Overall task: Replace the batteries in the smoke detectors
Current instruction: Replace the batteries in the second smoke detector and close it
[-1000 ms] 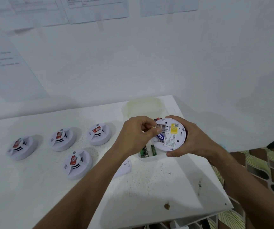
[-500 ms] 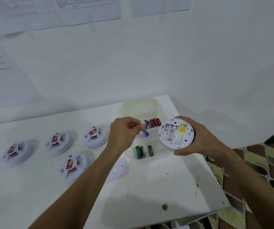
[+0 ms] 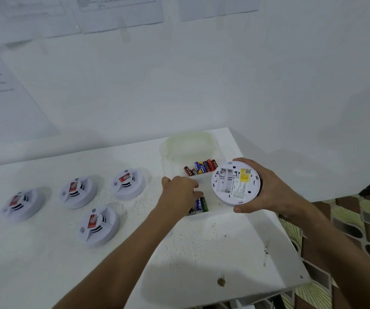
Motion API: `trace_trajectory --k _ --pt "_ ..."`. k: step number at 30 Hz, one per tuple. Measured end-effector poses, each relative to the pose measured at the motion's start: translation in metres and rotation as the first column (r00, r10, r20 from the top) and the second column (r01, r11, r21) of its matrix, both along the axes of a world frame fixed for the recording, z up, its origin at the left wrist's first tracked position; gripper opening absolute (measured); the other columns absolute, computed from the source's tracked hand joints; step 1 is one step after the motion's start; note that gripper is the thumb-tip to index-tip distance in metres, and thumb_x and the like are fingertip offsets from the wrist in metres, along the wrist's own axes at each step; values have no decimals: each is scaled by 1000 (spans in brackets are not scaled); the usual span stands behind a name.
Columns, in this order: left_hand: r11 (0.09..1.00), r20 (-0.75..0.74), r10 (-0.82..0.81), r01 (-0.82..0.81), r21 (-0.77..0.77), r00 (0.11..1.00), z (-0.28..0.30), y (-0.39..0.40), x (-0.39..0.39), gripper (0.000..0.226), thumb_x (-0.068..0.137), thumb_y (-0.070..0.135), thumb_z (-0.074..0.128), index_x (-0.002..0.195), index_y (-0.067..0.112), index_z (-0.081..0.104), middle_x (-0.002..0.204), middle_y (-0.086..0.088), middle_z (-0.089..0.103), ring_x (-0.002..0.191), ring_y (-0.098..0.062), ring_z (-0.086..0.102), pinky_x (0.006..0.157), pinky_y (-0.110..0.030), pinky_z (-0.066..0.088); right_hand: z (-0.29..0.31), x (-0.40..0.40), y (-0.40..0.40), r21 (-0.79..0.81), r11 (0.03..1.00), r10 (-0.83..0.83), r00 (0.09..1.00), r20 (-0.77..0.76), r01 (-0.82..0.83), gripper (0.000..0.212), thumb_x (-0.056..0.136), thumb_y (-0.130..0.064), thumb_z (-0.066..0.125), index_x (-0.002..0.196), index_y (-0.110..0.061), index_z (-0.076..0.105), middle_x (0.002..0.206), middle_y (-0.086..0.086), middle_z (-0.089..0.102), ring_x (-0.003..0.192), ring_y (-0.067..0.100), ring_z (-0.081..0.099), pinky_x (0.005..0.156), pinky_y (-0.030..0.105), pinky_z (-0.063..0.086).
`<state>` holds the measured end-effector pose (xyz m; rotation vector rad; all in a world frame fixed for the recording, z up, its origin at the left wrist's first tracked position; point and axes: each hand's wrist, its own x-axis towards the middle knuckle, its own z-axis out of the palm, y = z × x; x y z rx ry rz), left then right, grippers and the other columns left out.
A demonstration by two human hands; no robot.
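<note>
The right hand (image 3: 266, 188) grips the opened detector (image 3: 235, 182) near the table's (image 3: 202, 253) 3 o'clock edge; the left hand (image 3: 177, 192), fingers curled, touches loose batteries (image 3: 202, 204) at the detector's 8 o'clock.

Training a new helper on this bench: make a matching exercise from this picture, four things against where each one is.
Things:
1. opened smoke detector
2. loose batteries
3. mixed batteries
4. four closed detectors

Places:
A. under the left hand's fingers, on the table
B. on the table's left part
C. held in the right hand
D. in the white tray

Pairs: 1-C, 2-A, 3-D, 4-B
</note>
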<state>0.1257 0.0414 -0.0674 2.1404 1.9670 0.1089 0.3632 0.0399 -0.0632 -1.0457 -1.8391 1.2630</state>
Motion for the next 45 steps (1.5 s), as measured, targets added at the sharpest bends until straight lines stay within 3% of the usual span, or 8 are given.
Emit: trace_trajectory --k 6,9,18,25,35,38,42,45 --pt "956 210 136 -183 227 968 11 16 -20 30 95 43 54 114 23 67 110 -2 60 108 -21 53 88 -35 26 -2 -1 4 -4 1000 0 1000 8 0 94 51 -10 93 133 -27 51 122 -15 63 116 7 59 85 17 52" --pt "936 230 204 -259 238 952 7 37 -27 32 90 44 61 117 26 67 120 -4 49 115 -24 42 90 -34 28 -2 0 7 -1 1000 -1 1000 10 1 93 50 -11 93 132 -28 51 122 -16 63 117 7 59 88 18 52" --pt "937 90 338 -326 -126 937 -7 84 -29 42 84 58 63 117 33 66 130 -8 44 126 -33 36 103 -44 30 -4 7 17 -18 1000 9 1000 0 -9 95 52 -2 94 133 -27 52 124 -13 63 119 9 59 90 21 53" --pt "905 5 377 -367 -213 926 -10 97 -22 44 81 61 64 111 29 69 129 -8 48 125 -34 38 104 -47 29 -7 2 23 -21 999 47 999 27 -46 93 53 4 93 131 -25 51 122 -19 63 116 3 59 86 14 50" --pt "909 488 400 -406 -98 776 3 82 -25 19 69 43 80 65 37 63 115 4 67 109 -25 58 97 -46 42 -3 -10 28 -23 998 57 998 27 -57 96 52 -10 95 136 -25 49 125 -13 63 120 9 58 89 19 52" --pt "927 587 297 -376 13 753 28 66 -27 13 71 44 78 72 38 66 115 7 69 108 -19 61 97 -43 46 2 -16 29 -13 998 54 998 30 -53 99 51 -12 96 136 -28 49 126 -12 62 120 9 58 89 20 52" --pt "950 710 148 -298 91 689 71 32 -24 12 80 31 77 88 23 74 87 13 73 80 -8 66 73 -22 49 10 -29 28 5 997 74 997 10 -74 97 53 -3 96 136 -24 50 125 -11 62 118 9 58 87 18 52" --pt "962 758 15 -218 168 652 89 6 -22 12 83 21 75 94 19 73 78 12 74 74 -2 67 72 -15 52 15 -41 26 25 995 95 995 -12 -94 96 54 3 94 136 -20 50 125 -6 61 116 10 59 86 18 52"
